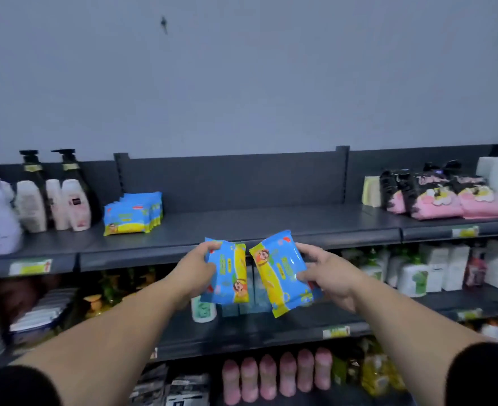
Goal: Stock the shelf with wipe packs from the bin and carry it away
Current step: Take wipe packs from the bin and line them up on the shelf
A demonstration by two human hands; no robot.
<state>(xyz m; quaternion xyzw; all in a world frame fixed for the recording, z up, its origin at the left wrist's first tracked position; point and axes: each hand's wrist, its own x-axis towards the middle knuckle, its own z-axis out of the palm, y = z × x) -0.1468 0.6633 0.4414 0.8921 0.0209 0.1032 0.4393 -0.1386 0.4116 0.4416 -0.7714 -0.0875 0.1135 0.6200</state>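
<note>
Entry: two wipe packs carried to the top shelf [271, 224]; placing step in hand.

Detail: left hand [196, 269] curled round the left pack [227, 273], thumb over its upper edge. Right hand [326, 273] grasps the right pack [282, 271] by its outer side. Both packs are blue and yellow, held tilted and almost touching, in the air below and to the right of the stocked row [133, 213], just in front of the shelf's front lip. Stocked row: like packs standing on edge on the top shelf, with pump bottles [69, 189] to its left and a bare stretch of shelf to its right. Bin: not in view. Judged next: lift both packs over the lip, turn them upright and set them beside the stocked row on its right, faces forward. Carrying the bin off looks not yet due.
</note>
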